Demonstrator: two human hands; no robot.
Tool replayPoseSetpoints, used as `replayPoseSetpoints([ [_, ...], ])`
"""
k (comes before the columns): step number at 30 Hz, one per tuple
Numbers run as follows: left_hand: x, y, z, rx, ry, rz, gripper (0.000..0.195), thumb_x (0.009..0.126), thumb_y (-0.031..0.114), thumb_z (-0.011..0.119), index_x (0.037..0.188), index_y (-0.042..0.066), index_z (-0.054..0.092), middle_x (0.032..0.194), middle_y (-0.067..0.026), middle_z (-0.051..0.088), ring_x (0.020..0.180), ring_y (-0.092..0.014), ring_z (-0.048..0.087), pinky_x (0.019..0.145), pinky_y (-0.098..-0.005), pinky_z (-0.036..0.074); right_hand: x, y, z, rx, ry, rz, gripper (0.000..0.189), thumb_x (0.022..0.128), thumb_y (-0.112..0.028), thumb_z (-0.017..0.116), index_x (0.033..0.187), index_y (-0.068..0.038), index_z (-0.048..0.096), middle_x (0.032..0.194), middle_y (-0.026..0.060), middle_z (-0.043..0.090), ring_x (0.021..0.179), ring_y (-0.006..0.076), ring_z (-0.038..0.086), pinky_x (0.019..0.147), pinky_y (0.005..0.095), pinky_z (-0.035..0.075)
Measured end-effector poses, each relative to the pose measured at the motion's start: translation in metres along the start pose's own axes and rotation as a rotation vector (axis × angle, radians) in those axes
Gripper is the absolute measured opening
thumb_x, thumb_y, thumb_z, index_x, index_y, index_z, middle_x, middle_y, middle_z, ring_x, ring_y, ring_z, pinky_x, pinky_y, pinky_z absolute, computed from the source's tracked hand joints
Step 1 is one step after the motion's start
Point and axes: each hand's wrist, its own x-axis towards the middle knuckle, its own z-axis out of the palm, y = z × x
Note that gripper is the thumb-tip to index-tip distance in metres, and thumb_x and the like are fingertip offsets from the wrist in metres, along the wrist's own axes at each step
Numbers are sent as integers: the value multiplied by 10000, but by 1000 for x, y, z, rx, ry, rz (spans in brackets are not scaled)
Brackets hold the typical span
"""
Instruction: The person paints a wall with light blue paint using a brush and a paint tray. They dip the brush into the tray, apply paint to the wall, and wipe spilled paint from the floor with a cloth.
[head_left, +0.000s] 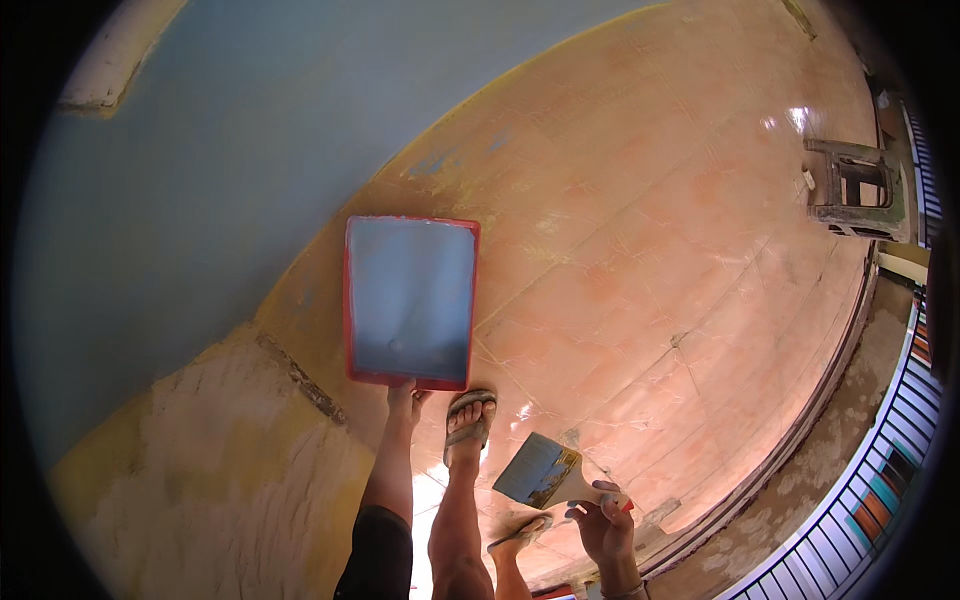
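My left hand grips the near edge of a red paint tray, with its thumb side at the rim. Blue-grey paint fills the tray, which is held over the tiled floor. In my right hand, lower right, is a wide flat paintbrush. Its bristles are coated in blue-grey paint and point up and left, away from the hand. The brush is apart from the tray. A painted blue-grey wall rises at the upper left.
Glossy orange tiles cover the floor. My sandalled feet stand between tray and brush. A worn stool is at the far right, near a raised edge and a metal railing. A patchy bare wall section lies lower left.
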Motion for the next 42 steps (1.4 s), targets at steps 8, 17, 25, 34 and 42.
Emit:
replayPoseSetpoints([
  [8,-30,-1,20,141,49,56,426,1030,-11,531,1429,134,492,1248,-116,658,1048,-294,714,898,-512,657,-6,-20,12,-19,-2,-25,365,1005,-180,671,1329,-23,616,1214,201,719,1122,369,701,931,499,604],
  [17,-124,20,108,307,3,17,483,1007,-38,503,1462,105,429,1246,-145,622,1029,-314,719,849,-519,687,-44,-52,41,52,73,-141,392,1004,-225,692,1335,-32,612,1216,163,708,1106,331,703,904,480,605],
  [25,-265,59,270,469,-43,98,391,989,-48,478,1367,49,490,1207,-158,636,994,-319,724,845,-539,689,-130,-185,117,129,42,-246,391,1005,-203,686,1340,-17,605,1202,172,712,1074,326,712,912,465,594],
  [34,-451,105,558,699,123,60,365,964,96,670,1299,2,561,1076,-119,695,854,-289,746,729,-518,703,-196,-410,195,248,105,-288,418,1007,-221,675,1349,10,605,1190,168,721,1053,292,715,882,436,582],
  [42,-551,73,895,557,-211,93,397,934,-28,579,1301,-134,471,1214,-281,620,979,-442,719,787,-648,677,-152,-723,267,177,-8,-509,404,1019,-250,670,1321,13,619,1145,144,728,1013,266,733,840,395,599],
])
